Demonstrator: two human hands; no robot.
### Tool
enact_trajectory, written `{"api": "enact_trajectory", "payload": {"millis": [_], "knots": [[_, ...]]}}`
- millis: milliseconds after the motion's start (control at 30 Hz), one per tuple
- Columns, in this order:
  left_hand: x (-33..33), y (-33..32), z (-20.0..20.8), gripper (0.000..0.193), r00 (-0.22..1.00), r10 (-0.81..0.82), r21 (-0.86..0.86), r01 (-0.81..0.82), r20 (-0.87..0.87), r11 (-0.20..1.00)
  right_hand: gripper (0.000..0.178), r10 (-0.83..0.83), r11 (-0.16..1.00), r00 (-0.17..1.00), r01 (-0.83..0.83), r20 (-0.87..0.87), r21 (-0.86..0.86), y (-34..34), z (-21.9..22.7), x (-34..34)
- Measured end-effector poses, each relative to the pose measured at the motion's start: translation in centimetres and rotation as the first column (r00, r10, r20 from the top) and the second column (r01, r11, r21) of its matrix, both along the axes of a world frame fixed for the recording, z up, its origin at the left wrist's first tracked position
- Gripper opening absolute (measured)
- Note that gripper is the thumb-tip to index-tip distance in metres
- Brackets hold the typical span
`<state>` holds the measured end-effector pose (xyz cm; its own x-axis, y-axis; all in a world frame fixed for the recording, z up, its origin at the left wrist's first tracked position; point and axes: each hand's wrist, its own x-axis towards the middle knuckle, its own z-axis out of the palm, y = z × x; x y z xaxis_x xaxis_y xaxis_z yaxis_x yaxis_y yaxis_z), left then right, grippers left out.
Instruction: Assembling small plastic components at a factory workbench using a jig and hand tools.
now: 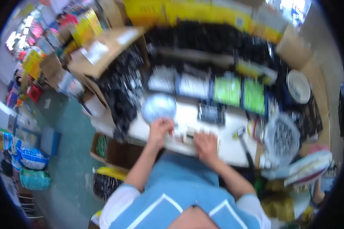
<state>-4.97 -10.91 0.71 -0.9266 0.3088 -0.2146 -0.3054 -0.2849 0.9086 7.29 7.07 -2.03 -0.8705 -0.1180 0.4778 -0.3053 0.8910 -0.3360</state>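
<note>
My left hand (161, 131) is over the near edge of a pale, shiny round bowl (159, 108), its fingers curled together. What they hold, if anything, is too small and blurred to name. On the white worktop (233, 150) my right hand (206, 144) has its fingers bent down beside a small dark-and-pale piece (189, 136); they seem to grip or press it, though blur hides the contact. Beyond the hands lies a dark rectangular tray (211, 113) with shiny contents.
Behind stand bins of white pieces (193, 84) and green pieces (227, 90). To the right are a black-handled tool (245, 145), a bag-lined container of small grey parts (282, 139) and a white bowl (298, 86). Black parts (122, 91) heap at left; an open carton (122, 152) sits below.
</note>
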Motion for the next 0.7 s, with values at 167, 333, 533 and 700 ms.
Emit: {"api": "enact_trajectory", "payload": {"millis": [167, 333, 533, 700], "knots": [[1.2, 1.5, 0.7, 0.009, 0.989, -0.083, -0.187, 0.059, -0.125, 0.981, 0.021, -0.161, 0.982, 0.980, 0.147, -0.117, -0.120, 2.0, 2.0, 0.3], [3.7, 4.5, 0.0, 0.009, 0.874, -0.233, -0.436, 0.028, -0.427, 0.900, 0.017, -0.230, 0.967, 0.969, 0.217, -0.094, -0.135, 2.7, 0.7, 2.0], [4.1, 5.1, -0.8, 0.009, 0.689, -0.400, -0.653, -0.142, -0.605, 0.744, 0.018, -0.231, 0.965, 0.969, 0.217, -0.085, -0.149, 2.4, 0.2, 2.8], [3.3, 4.5, -0.9, 0.006, 0.870, -0.337, -0.571, 0.080, -0.359, 0.817, 0.018, -0.227, 0.965, 0.970, 0.212, -0.089, -0.155, 2.5, -0.1, 2.7]]}}
